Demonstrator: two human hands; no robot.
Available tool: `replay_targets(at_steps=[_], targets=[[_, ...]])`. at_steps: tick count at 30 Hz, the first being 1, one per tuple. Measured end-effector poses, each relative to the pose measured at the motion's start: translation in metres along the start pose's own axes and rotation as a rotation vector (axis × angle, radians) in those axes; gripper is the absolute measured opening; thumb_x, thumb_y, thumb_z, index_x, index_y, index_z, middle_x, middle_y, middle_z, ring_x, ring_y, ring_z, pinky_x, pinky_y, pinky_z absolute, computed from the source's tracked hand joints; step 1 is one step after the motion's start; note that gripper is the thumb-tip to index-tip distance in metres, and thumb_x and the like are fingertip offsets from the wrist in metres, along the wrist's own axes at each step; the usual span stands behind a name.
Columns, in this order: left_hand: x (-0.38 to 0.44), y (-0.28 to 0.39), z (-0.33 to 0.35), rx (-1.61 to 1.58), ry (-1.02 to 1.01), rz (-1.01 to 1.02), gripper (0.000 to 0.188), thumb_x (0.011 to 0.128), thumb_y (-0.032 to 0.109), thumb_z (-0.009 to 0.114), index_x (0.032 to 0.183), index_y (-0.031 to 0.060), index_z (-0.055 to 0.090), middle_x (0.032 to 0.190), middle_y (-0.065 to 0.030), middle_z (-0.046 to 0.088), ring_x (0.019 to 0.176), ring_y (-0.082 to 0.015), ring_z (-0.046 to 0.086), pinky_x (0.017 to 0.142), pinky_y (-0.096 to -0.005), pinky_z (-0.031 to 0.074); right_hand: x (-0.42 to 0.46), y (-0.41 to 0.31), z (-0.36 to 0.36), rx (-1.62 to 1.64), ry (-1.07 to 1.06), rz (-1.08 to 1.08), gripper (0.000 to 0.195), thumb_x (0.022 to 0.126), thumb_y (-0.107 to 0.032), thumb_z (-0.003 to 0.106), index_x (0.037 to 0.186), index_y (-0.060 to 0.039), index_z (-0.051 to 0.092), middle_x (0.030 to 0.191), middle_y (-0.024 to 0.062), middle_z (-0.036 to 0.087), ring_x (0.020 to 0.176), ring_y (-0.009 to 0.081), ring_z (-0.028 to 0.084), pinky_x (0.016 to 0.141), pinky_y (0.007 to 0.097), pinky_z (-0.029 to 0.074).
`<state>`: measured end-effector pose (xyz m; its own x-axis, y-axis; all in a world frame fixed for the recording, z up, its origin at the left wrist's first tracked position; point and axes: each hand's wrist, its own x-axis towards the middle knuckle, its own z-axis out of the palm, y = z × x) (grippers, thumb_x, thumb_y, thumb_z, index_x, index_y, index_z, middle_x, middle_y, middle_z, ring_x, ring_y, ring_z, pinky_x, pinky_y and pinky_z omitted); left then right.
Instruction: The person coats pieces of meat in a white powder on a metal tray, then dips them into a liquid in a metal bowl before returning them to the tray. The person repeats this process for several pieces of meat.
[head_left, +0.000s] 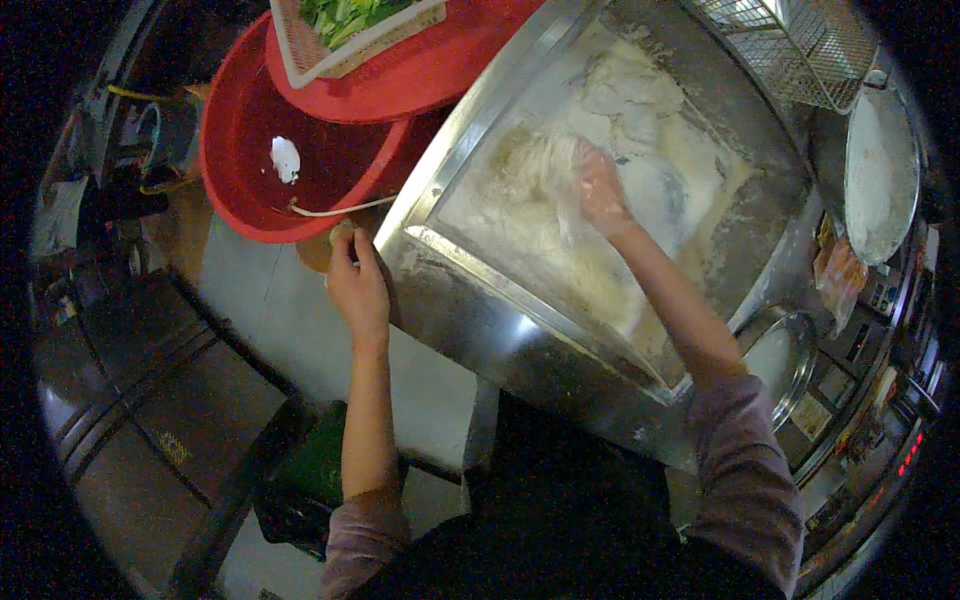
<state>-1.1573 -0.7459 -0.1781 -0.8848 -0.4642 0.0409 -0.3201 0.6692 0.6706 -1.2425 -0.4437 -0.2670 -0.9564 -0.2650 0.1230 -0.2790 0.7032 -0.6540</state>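
My right hand reaches into a bed of white flour in a shallow metal tray with a raised rim. Motion blurs this hand, so its finger closure is unclear. Against its fingers lies a pale, floury clump. More clumped, flour-coated material is heaped toward the tray's far end. My left hand is off the tray, by its left front corner, with thumb and fingers curled. A small pale bit shows at its fingertips; I cannot tell whether it is gripped.
A red plastic tub stands left of the tray, with a pale cord across its rim. Above it, a white basket of green leafy vegetables sits on a red lid. Wire baskets and a metal bowl are at right.
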Motion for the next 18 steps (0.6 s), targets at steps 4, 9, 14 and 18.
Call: replay_targets(at_steps=[4, 9, 14, 18], targets=[[0.008, -0.005, 0.008, -0.021, 0.004, -0.021, 0.025, 0.088, 0.022, 0.051, 0.091, -0.0022, 0.057, 0.080, -0.0186, 0.062, 0.071, -0.0263, 0.059, 0.065, -0.0352, 0.045, -0.033, 0.049, 0.006, 0.505, -0.220, 0.303, 0.021, 0.075, -0.014, 0.057, 0.094, -0.0030, 0.057, 0.084, 0.0073, 0.059, 0.075, 0.0213, 0.056, 0.069, 0.0357, 0.046], [0.002, -0.016, -0.002, -0.070, 0.030, 0.030, 0.026, 0.088, 0.021, 0.050, 0.095, -0.0031, 0.057, 0.089, -0.0170, 0.060, 0.080, -0.0259, 0.057, 0.071, -0.0332, 0.043, -0.050, 0.018, -0.028, -0.125, -0.314, -0.096, 0.023, 0.076, -0.011, 0.053, 0.097, -0.0028, 0.056, 0.075, 0.0087, 0.059, 0.070, 0.0255, 0.055, 0.068, 0.0368, 0.045], [0.005, -0.025, 0.003, -0.099, 0.024, 0.041, 0.026, 0.089, 0.020, 0.050, 0.098, -0.0034, 0.056, 0.091, -0.0140, 0.057, 0.081, -0.0244, 0.054, 0.072, -0.0315, 0.043, -0.076, -0.006, -0.040, -0.038, -0.175, -0.272, 0.036, 0.071, -0.006, 0.051, 0.107, -0.0011, 0.054, 0.072, 0.0120, 0.057, 0.067, 0.0340, 0.053, 0.067, 0.0404, 0.045], [0.008, -0.016, 0.003, -0.090, 0.053, 0.061, 0.024, 0.089, 0.019, 0.049, 0.095, -0.0036, 0.056, 0.089, -0.0137, 0.056, 0.079, -0.0236, 0.054, 0.071, -0.0318, 0.042, -0.057, -0.020, -0.070, 0.144, -0.535, 0.016, 0.033, 0.072, -0.008, 0.053, 0.104, -0.0008, 0.054, 0.081, 0.0139, 0.057, 0.077, 0.0318, 0.053, 0.074, 0.0377, 0.043]])
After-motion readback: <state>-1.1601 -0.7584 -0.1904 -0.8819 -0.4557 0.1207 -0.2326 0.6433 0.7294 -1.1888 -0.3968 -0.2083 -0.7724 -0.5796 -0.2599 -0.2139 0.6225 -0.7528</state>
